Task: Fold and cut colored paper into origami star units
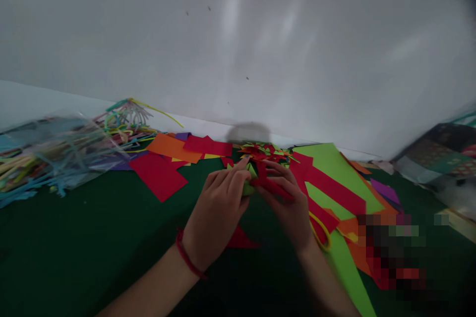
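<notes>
My left hand (pixel 217 208), with a red cord round its wrist, is closed on a small folded piece of green paper (pixel 248 188). Against it, my right hand (pixel 292 203) pinches a folded strip of red paper (pixel 274 189). The two papers meet between my fingertips, and their exact join is hidden. Just beyond my hands lies a pile of small cut red and green paper pieces (pixel 260 148). Below my left hand a red paper scrap (pixel 241 238) rests on the dark green tabletop (pixel 130 247). A yellow loop (pixel 324 237) shows beside my right wrist, its other end covered.
Clear plastic bags of pipe cleaners (pixel 70 151) lie at the left. Orange paper (pixel 169 147) and red paper (pixel 159 176) are spread nearby. Large green sheets (pixel 327 156) and red strips (pixel 338 190) cover the right. A pale wall (pixel 208 44) rises behind. The lower right is pixelated.
</notes>
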Available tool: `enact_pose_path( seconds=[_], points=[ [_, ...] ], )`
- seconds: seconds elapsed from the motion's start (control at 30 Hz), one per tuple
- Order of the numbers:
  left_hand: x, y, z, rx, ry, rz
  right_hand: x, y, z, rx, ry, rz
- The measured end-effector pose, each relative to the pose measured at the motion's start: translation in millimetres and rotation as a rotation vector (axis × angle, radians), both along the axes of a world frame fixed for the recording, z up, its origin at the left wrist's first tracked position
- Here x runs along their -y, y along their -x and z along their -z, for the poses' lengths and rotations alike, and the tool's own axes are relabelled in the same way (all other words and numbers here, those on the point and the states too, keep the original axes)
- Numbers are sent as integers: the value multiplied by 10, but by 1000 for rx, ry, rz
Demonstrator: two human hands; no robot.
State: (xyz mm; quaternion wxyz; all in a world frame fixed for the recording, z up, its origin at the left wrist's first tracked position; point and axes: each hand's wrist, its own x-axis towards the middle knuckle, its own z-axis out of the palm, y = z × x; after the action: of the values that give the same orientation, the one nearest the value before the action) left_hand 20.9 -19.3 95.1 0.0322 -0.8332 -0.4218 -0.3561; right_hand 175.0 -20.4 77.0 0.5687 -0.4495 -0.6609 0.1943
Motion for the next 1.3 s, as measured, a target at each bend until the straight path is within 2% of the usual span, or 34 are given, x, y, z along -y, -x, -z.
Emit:
enact_pose_path(
  seconds=[0.2, 0.3, 0.4, 0.6, 0.73, 0.9, 0.97, 1.13, 1.3],
  points=[
    [-1, -2, -2, -2, 24, 10, 15, 39, -1, -201, 37, -28],
    [-2, -6, -5, 3, 32, 15, 15, 17, -5, -207, 44, 11],
    [-8, -6, -8, 6, 37, 9, 2, -35, -1, -197, 80, -12],
    [-14, 5, 9, -25, 39, 35, -2, -98, -14, -65, 169, -50],
    [-17, 0, 32, -35, 48, 78, 11, -91, -19, -62, 197, -78],
    [-15, -13, 39, -110, 3, 60, 9, -161, -74, 65, 210, -99],
    [-9, -15, 27, -155, -27, 51, 9, -201, -105, 150, 193, -99],
    [-3, -12, -7, -208, -43, 52, 15, -248, -128, 342, 54, 6],
    [3, -18, -7, -199, -57, 76, 21, -239, -137, 399, 27, -24]
  ],
)
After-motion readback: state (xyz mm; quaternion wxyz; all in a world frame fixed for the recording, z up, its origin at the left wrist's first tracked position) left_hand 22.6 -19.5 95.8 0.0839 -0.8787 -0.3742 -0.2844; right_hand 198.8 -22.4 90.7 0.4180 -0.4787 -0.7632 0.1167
